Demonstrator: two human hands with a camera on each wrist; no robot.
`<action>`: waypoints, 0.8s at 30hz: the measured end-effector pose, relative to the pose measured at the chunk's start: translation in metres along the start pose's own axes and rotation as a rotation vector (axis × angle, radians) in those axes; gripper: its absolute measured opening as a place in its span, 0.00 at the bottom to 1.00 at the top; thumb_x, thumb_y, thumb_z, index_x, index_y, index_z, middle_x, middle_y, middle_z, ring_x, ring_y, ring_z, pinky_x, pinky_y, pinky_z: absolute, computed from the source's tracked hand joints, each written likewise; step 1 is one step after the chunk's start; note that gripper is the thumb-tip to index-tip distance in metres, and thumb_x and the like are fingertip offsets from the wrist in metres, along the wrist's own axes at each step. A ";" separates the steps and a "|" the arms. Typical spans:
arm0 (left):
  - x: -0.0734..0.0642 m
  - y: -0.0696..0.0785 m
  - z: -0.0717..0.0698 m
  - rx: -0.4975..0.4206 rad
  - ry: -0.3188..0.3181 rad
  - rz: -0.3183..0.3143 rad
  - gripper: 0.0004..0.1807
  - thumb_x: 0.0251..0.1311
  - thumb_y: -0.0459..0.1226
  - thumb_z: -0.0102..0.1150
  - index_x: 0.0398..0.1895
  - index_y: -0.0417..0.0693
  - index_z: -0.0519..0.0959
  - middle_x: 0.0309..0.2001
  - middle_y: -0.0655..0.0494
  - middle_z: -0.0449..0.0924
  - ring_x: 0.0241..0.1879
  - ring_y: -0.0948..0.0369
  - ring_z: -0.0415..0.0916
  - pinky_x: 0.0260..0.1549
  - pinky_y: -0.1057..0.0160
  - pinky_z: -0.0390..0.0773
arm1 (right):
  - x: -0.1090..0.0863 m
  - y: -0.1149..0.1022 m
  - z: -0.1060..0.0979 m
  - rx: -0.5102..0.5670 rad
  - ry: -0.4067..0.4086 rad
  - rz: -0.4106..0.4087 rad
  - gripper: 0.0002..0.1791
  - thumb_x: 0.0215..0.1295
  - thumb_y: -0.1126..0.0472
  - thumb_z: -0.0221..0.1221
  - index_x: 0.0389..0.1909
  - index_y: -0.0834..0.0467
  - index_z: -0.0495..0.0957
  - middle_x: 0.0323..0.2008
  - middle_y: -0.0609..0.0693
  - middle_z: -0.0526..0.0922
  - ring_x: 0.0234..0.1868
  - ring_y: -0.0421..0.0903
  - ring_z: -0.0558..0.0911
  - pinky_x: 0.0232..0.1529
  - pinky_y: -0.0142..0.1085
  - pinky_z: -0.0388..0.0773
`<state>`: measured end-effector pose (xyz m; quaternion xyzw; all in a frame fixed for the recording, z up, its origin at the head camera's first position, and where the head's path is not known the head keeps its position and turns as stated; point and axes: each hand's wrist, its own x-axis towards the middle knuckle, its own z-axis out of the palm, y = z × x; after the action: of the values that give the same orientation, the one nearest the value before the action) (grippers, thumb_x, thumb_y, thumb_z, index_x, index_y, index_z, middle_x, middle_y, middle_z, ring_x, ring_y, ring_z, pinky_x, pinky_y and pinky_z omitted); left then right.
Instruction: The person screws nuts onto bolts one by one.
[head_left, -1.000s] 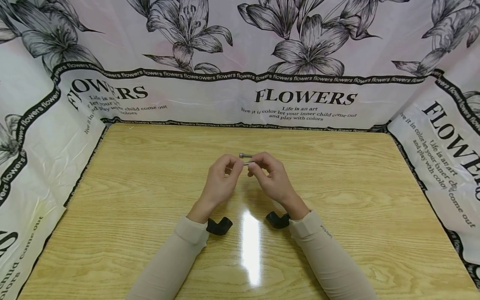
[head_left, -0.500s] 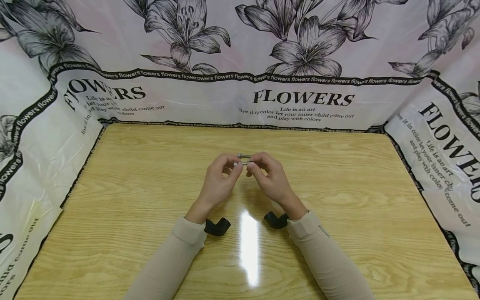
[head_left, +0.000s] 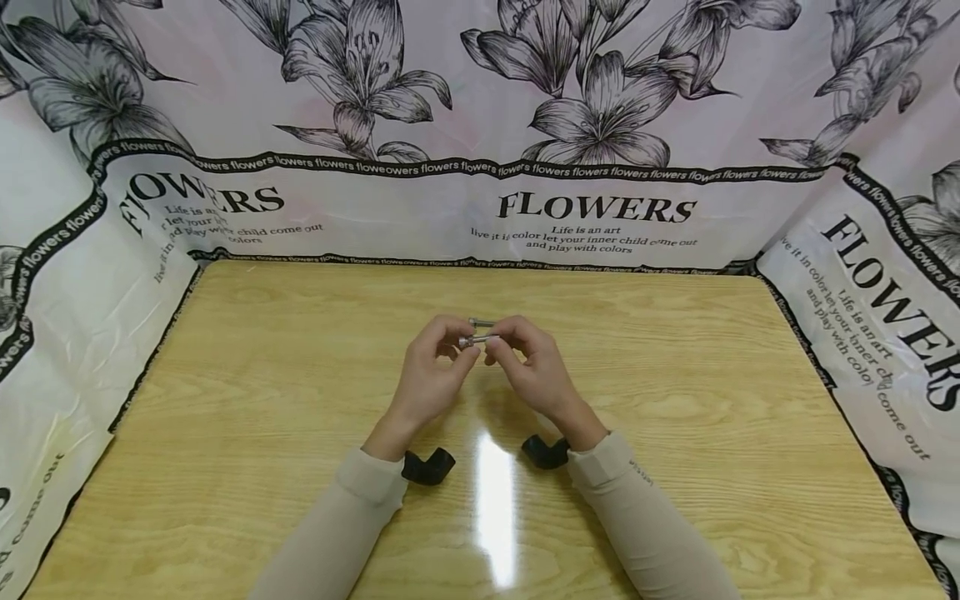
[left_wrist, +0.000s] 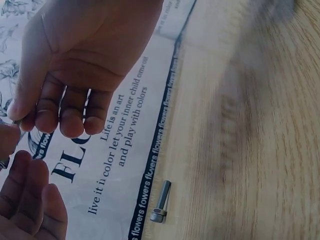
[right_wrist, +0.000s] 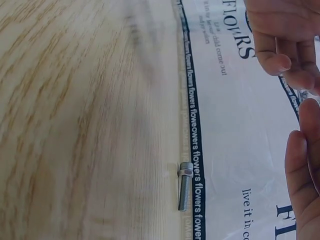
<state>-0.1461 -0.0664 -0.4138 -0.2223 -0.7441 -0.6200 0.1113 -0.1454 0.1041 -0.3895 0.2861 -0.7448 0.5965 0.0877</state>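
Note:
A silver bolt (head_left: 477,340) lies crosswise between the two hands, its head to the left. My left hand (head_left: 431,375) has thumb and forefinger at the head end, and my right hand (head_left: 538,367) pinches the shank end. In the left wrist view my right hand (left_wrist: 85,65) is above and my left hand (left_wrist: 30,200) at the lower left; the held bolt is mostly hidden. The right wrist view has my left hand (right_wrist: 287,35) at the top and my right hand (right_wrist: 305,165) below. Behind the hands, a second bolt (right_wrist: 184,186) with a nut near its head lies on the table.
The wood-grain table (head_left: 300,333) is backed and flanked by a white sheet (head_left: 420,217) with flower prints and lettering. A black wrist piece (head_left: 429,467) sticks out inward from each beige cuff. Bright glare (head_left: 495,508) shows on the table between the forearms.
The left fingers have shifted, so the held bolt's head, hidden a second ago, shows above the left thumb. The right hand keeps its pinch. The head view has shifted slightly.

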 end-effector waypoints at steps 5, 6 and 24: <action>-0.002 0.022 -0.001 0.023 -0.008 -0.063 0.05 0.66 0.29 0.54 0.40 0.33 0.76 0.44 0.41 0.77 0.40 0.51 0.74 0.38 0.54 0.75 | 0.000 0.000 0.001 -0.010 0.002 -0.010 0.03 0.66 0.77 0.52 0.37 0.71 0.73 0.33 0.64 0.78 0.30 0.57 0.80 0.36 0.42 0.79; -0.002 0.028 -0.002 0.030 -0.011 -0.096 0.06 0.67 0.30 0.52 0.38 0.34 0.77 0.44 0.41 0.77 0.40 0.52 0.74 0.40 0.53 0.75 | 0.000 0.000 0.001 -0.012 0.000 -0.014 0.03 0.66 0.77 0.52 0.37 0.71 0.73 0.32 0.64 0.78 0.30 0.57 0.80 0.36 0.41 0.79; 0.000 0.034 -0.006 0.007 -0.026 -0.090 0.05 0.65 0.28 0.54 0.39 0.32 0.76 0.43 0.41 0.78 0.39 0.51 0.75 0.38 0.54 0.76 | 0.001 0.000 0.002 0.000 -0.004 0.007 0.03 0.66 0.77 0.52 0.37 0.72 0.73 0.32 0.65 0.77 0.30 0.58 0.80 0.35 0.44 0.79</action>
<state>-0.1309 -0.0678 -0.3827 -0.1965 -0.7570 -0.6187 0.0744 -0.1456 0.1020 -0.3899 0.2847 -0.7459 0.5963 0.0841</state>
